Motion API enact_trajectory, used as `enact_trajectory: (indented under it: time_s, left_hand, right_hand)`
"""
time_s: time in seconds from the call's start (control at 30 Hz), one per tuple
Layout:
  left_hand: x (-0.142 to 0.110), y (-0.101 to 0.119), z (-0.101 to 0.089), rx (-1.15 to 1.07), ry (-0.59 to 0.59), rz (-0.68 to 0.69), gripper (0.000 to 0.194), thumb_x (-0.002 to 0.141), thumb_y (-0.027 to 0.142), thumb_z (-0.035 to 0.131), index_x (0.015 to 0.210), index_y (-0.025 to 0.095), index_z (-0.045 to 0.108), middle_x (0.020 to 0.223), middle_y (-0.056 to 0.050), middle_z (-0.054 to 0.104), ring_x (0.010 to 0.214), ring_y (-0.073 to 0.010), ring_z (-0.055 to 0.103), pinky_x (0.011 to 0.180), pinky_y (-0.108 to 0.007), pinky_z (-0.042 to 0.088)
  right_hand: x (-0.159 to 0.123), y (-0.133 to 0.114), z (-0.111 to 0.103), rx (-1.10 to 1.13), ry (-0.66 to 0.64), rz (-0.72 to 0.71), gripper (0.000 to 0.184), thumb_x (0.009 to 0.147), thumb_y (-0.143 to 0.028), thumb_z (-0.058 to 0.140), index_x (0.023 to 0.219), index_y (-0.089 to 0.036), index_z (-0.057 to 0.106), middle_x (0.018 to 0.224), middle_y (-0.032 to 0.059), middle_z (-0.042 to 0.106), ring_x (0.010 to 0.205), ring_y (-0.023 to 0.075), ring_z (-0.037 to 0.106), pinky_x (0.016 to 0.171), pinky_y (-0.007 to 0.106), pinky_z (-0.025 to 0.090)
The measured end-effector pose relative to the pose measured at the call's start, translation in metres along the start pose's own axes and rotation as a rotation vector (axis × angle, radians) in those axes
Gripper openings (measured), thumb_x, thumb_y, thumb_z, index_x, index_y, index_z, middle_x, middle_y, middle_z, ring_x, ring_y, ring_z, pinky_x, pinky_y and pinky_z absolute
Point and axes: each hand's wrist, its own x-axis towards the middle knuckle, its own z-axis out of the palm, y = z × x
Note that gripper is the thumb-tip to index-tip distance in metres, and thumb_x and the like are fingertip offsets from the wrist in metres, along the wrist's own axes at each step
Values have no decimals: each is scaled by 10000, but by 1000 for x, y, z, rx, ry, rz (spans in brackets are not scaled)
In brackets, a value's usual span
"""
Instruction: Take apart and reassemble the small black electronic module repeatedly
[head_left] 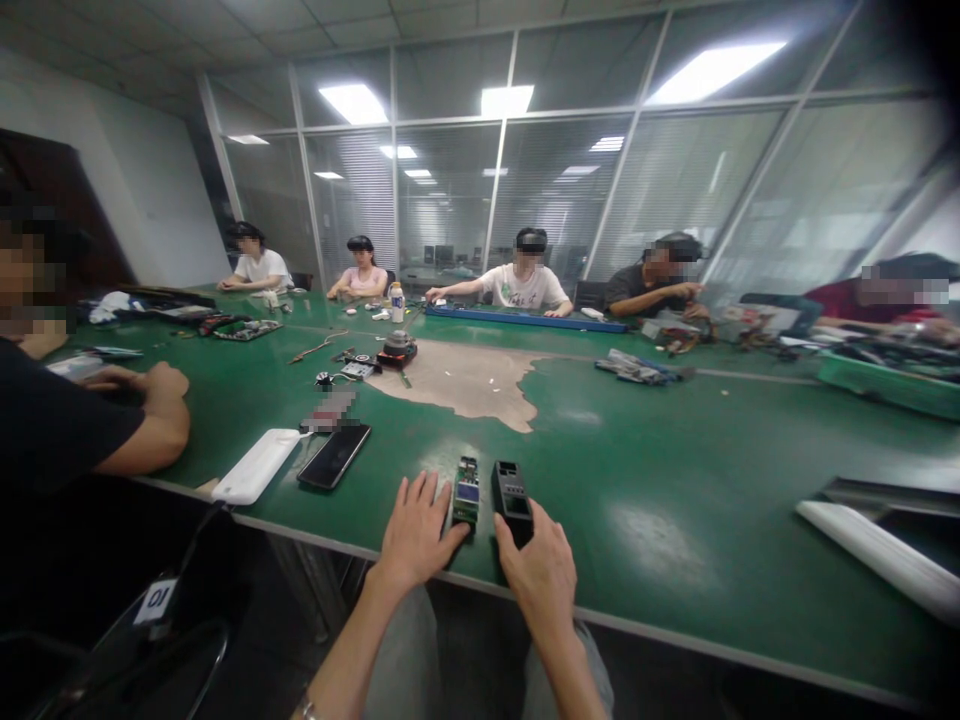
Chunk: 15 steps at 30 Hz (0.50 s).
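Note:
My left hand (415, 533) lies flat on the green table (660, 470), fingers stretched out, its thumb touching the near end of a small green circuit board (466, 489). Just right of the board lies a black plastic housing (511, 490). My right hand (538, 568) rests at the near end of that housing, fingers curled over its end; how firmly it grips is unclear.
A black phone (334, 455) and a white power bank (256, 465) lie to the left. A white tube (877, 556) lies at the right edge. A person's arm (142, 420) rests at the left; several people sit along the far side with parts.

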Motion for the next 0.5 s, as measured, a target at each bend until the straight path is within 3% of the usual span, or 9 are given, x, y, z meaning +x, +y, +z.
enact_trajectory:
  time_s: [0.2, 0.37, 0.5]
  left_hand:
    - [-1, 1, 0, -19, 7, 2, 614, 962, 602, 415, 1469, 255, 435, 1570, -111, 354, 1451, -322, 284, 1187, -561, 172]
    - [-1, 1, -1, -29, 14, -1, 570, 956, 559, 461, 1451, 275, 452, 1562, -107, 369, 1447, -322, 290, 1184, -571, 169]
    - [-1, 0, -3, -37, 8, 2, 570, 958, 533, 459, 1465, 274, 433, 1562, -108, 368, 1452, -318, 281, 1186, -573, 161]
  right_hand:
    - [4, -12, -9, 124, -1, 48, 574, 874, -589, 499, 1207, -135, 615, 1099, 140, 693, 1019, 282, 621, 933, 391, 425]
    - [15, -49, -25, 223, 18, 65, 569, 855, -603, 525, 1208, -168, 622, 1118, 119, 697, 1037, 259, 633, 886, 338, 441]
    - [18, -78, -26, 83, -55, 28, 569, 865, -560, 528, 1238, -136, 600, 1048, 138, 710, 979, 281, 652, 884, 366, 429]
